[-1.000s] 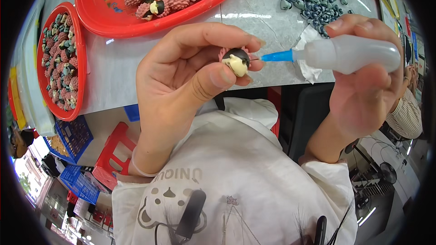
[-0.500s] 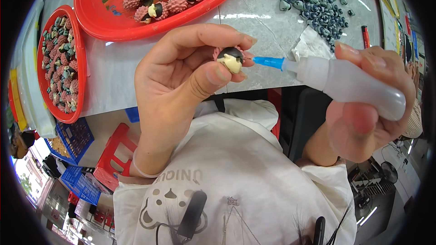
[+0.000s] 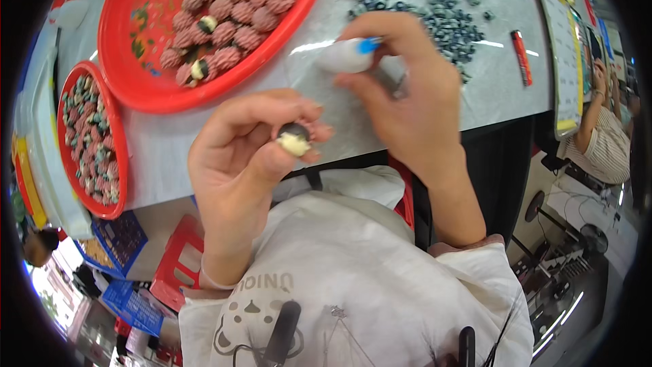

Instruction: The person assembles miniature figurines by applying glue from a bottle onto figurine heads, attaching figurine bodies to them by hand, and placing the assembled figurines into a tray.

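My left hand (image 3: 231, 166) pinches a small figurine (image 3: 295, 139) between thumb and fingers, above the table's near edge. It has a pink bumpy back, a dark cap and a cream front. My right hand (image 3: 424, 98) is closed round a white squeeze bottle (image 3: 343, 58) with a blue needle tip (image 3: 369, 45), now over the table and apart from the figurine. Pink figurines (image 3: 248, 10), some with cream faces, fill much of the large red tray (image 3: 224, 88) to the left. Behind my right hand lie many small dark blue-grey pieces (image 3: 458, 27).
A smaller red oval tray (image 3: 121, 163) of mixed pink and grey pieces sits at the left. On the right lie a red marker (image 3: 521, 58) and a paper sheet (image 3: 560, 41). Another person (image 3: 604, 149) in stripes sits beyond. A red stool (image 3: 178, 258) stands below left.
The bottle's tip was at the figurine; my right hand has carried the bottle away, left and farther over the table, and turned it. My left hand with the figurine has shifted left and nearer.
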`<state>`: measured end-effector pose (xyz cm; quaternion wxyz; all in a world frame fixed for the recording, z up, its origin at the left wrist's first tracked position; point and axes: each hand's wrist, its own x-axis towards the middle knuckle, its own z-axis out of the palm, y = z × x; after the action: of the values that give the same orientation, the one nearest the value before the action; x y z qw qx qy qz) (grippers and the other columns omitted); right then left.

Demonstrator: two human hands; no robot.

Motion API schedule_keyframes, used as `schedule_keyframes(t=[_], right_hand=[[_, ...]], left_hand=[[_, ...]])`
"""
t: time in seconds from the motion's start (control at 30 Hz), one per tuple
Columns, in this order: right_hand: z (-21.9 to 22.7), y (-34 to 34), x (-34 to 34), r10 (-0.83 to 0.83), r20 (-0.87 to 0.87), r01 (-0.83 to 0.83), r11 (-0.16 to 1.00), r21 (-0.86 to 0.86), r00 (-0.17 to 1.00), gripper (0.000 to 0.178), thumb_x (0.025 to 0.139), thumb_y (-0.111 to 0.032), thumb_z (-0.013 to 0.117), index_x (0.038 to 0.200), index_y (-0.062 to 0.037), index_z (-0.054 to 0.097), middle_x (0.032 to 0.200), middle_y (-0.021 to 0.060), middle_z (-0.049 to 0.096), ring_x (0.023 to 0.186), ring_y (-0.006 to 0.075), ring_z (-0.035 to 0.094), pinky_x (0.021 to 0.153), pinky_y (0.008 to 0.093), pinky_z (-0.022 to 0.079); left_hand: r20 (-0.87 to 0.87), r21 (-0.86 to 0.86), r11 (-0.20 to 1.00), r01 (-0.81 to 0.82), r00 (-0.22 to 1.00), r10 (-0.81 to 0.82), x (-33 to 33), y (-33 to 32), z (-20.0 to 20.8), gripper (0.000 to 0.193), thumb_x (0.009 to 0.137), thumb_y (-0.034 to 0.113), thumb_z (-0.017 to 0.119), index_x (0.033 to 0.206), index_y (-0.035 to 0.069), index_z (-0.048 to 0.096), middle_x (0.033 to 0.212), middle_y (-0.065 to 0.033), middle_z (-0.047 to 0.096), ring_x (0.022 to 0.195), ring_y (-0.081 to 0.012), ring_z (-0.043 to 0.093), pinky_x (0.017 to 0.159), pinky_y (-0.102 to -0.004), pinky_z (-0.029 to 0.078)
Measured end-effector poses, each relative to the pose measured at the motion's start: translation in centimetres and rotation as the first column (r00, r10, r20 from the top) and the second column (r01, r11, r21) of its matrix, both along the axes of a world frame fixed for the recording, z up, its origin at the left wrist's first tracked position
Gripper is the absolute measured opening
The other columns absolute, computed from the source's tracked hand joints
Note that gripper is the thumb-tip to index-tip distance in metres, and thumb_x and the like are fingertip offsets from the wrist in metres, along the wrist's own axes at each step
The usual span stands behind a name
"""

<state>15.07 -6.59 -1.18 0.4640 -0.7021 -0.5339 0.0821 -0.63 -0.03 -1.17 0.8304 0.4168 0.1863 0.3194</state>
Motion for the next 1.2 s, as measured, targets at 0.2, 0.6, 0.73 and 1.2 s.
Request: schedule_keyframes(t=[0.2,0.6,0.73,1.2], right_hand=[[1.5,-1.8,4.4,-0.057,0.176,0.063,0.998,-0.03,0.983,0.026,0.065,0.005,0.058,0.09,-0.001,0.057,0.085,0.0075,0.057,0.07,0.0155,0.053,0.065,0.0237,0.042],[0.8,-3.7,7.5,-0.098,0.494,0.202,0.966,-0.161,0.864,0.017,0.068,0.001,0.058,0.085,-0.0016,0.059,0.086,0.0065,0.056,0.073,0.0172,0.053,0.063,0.024,0.042],[0.7,-3.5,7.3,-0.117,0.507,0.223,0.963,-0.154,0.854,0.015,0.068,0.001,0.058,0.083,-0.0013,0.059,0.086,0.0062,0.056,0.072,0.0171,0.054,0.062,0.024,0.042],[1.3,-3.1,7.4,-0.129,0.468,0.156,0.988,-0.02,0.875,0.015,0.068,0.002,0.056,0.082,-0.0018,0.059,0.077,0.0065,0.059,0.072,0.0174,0.054,0.061,0.027,0.043]], left_hand=[[-0.067,0.079,0.996,-0.045,0.997,0.05,-0.6,0.3,0.0,0.031,0.076,0.015,0.061,0.096,-0.005,0.048,0.094,-0.0172,0.052,0.079,-0.0207,0.057,0.064,-0.0251,0.049],[-0.115,0.107,0.994,0.008,0.993,0.004,0.1,0.1,0.3,0.03,0.077,0.015,0.061,0.096,-0.005,0.048,0.095,-0.0175,0.052,0.08,-0.0215,0.058,0.065,-0.0268,0.051],[-0.113,0.097,0.995,-0.019,0.993,0.03,0.0,0.1,0.3,0.03,0.077,0.014,0.061,0.095,-0.005,0.049,0.095,-0.0176,0.052,0.08,-0.0212,0.058,0.065,-0.0267,0.051],[-0.105,0.09,0.996,-0.022,0.994,0.031,-0.3,0.1,0.6,0.03,0.076,0.014,0.061,0.096,-0.005,0.049,0.095,-0.0179,0.052,0.081,-0.0207,0.057,0.066,-0.0263,0.05]])
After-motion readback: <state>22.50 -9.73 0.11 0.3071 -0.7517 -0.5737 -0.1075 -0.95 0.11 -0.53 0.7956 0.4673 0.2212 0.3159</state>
